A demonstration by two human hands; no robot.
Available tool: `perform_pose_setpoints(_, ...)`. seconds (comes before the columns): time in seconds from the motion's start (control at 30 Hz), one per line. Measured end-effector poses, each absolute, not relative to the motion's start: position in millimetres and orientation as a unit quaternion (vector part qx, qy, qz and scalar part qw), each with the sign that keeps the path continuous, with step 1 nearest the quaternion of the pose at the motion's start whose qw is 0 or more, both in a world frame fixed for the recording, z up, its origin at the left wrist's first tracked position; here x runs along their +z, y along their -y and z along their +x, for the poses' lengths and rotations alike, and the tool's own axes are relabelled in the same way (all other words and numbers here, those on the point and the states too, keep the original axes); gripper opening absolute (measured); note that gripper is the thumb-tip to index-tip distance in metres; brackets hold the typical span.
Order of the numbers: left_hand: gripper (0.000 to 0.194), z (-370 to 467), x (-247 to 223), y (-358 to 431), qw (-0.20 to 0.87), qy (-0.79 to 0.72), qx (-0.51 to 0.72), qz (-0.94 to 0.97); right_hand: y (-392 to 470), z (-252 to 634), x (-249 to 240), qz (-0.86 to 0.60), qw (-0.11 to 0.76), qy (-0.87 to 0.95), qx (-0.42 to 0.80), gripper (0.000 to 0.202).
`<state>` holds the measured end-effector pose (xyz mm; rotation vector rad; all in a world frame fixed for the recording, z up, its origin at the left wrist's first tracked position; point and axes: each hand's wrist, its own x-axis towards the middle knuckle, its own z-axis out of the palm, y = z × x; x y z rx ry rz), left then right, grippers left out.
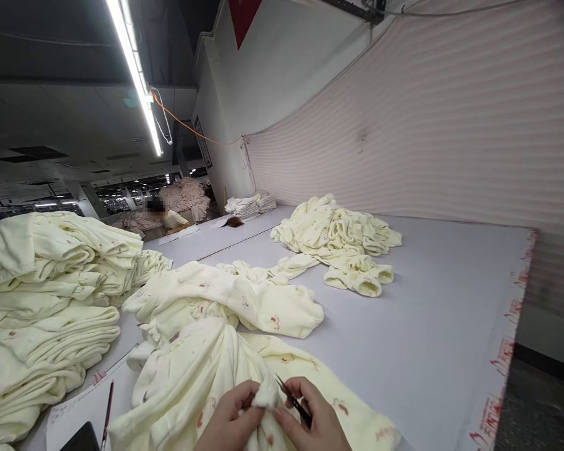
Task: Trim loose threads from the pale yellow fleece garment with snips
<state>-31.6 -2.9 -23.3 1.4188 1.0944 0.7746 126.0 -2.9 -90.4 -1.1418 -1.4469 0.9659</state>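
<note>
Pinching cream garment (244, 369): left hand (228, 423); right hand (310, 419) holds snips (292, 399).

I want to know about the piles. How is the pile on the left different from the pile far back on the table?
The left pile is folded and stacked in flat layers; the far pile is a loose, crumpled heap. The left pile is taller and sits near the hands; the far pile is lower and lies near the striped cloth wall. Both are pale yellow cloth with small reddish prints, on the same table.

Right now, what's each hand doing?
Left hand: closed, pinching a bunched bit of the cream garment.
Right hand: closed on small thread snips, thumb on the garment.
</note>
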Motion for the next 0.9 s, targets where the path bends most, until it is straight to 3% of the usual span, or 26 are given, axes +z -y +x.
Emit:
perform_pose_setpoints(0.13,0.008,-35,-28,3,0.530,-0.471,0.342,0.617,1,111,-90,-0.500,0.502,0.576,0.406,0.016)
perform_pose_setpoints(0.3,0.024,-43,-34,4,0.533,-0.472,0.365,0.600,2,109,-92,-0.501,0.532,0.571,0.374,0.009)
perform_pose_setpoints(0.4,0.028,-49,-38,5,0.556,-0.475,0.403,0.550,7,121,-84,-0.501,0.500,0.625,0.328,0.007)
perform_pose_setpoints(0.6,0.029,-49,-40,5,0.620,-0.446,0.403,0.505,15,149,-61,-0.488,0.399,0.727,0.272,0.019)
perform_pose_setpoints(0.9,0.027,-51,-42,4,0.584,-0.472,0.381,0.539,16,145,-56,-0.477,0.399,0.726,0.292,0.023)
